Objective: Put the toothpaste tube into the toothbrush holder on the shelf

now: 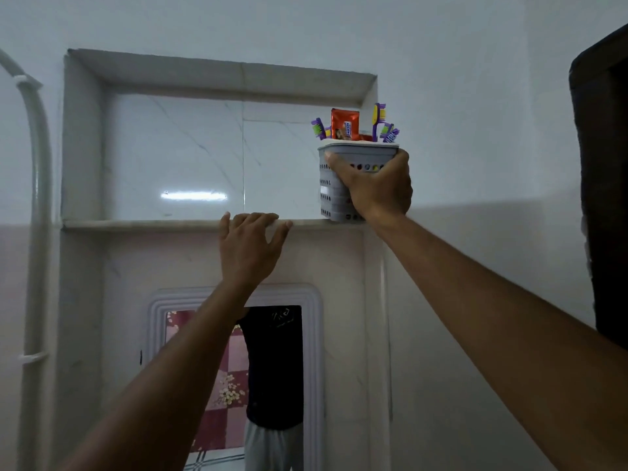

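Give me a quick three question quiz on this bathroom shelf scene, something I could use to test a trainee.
1. True or false: the red toothpaste tube is lying flat on the shelf.
2. Which hand grips the grey toothbrush holder? A) left hand B) right hand C) neither
3. Fill in: the left hand rests its fingers on the front ____ of the shelf.

Key
1. False: it stands upright inside the holder, among the purple toothbrushes.
2. B: the right hand wraps around the holder's front, at the shelf's right end.
3. edge
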The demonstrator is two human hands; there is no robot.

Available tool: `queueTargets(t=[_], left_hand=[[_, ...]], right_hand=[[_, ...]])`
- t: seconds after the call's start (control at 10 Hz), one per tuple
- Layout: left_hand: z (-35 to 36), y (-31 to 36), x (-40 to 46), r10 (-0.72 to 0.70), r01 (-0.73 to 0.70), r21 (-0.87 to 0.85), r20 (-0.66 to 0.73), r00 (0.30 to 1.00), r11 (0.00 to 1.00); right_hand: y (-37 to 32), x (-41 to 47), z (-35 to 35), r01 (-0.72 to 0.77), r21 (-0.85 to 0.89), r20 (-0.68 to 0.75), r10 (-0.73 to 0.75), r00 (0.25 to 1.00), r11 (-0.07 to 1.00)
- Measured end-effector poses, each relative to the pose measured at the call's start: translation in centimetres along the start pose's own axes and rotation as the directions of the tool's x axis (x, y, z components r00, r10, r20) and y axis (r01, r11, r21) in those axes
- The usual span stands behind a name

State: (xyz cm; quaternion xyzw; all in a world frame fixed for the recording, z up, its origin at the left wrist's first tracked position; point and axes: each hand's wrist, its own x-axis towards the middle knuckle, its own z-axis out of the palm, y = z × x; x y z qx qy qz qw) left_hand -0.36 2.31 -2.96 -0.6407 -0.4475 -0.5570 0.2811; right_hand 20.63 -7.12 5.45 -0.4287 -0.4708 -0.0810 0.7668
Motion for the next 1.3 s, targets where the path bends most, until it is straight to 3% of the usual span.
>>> queueTargets(t=[0.1, 0.2, 0.3, 0.4, 0.8, 0.9, 1.1, 1.3], left_hand=[[0.0, 0.1, 0.0, 0.001, -0.001, 0.015, -0.017, 1.0, 1.0], [0.1, 0.1, 0.1, 0.014, -0.013, 0.031, -0.014, 1.0, 0.999], [0.1, -0.1, 0.1, 0.022, -0.02, 0.055, -0.038, 0.999, 0.998], [0.3, -0.1, 0.1, 0.02, -0.017, 0.052, -0.061, 0.998, 0.999], [0.6, -0.1, 0.1, 0.025, -0.02, 0.06, -0.075, 0.997, 0.998], [0.1, 0.0, 0.1, 0.028, -0.027, 0.05, -0.033, 0.999, 0.998], [-1.3, -0.6, 0.3, 0.079, -0.084, 0.05, 0.091, 0.993, 0.995], [-3.4, -0.3, -0.1, 0.087, -0.075, -0.057, 0.246, 0.965, 0.996]], right_hand=[[1.0, 1.0, 2.3, -0.004, -0.072, 0.075, 0.009, 0.997, 0.997], [2.0, 1.4, 3.7, 0.012, -0.211, 0.299, 0.053, 0.953, 0.977], [3.3, 1.0, 4.3, 0.139, -0.398, 0.47, 0.071, 0.88, 0.907], [4.9, 0.5, 4.4, 0.177, -0.463, 0.562, 0.133, 0.816, 0.869], [6.0, 0.5, 3.8, 0.294, -0.499, 0.582, 0.064, 0.811, 0.815], [6.0, -0.5, 3.2, 0.263, -0.448, 0.547, 0.029, 0.837, 0.855], [5.9, -4.6, 1.3, 0.226, -0.374, 0.325, -0.101, 0.94, 0.9], [5.4, -7.7, -1.8, 0.245, -0.203, 0.276, -0.185, 0.943, 0.948]])
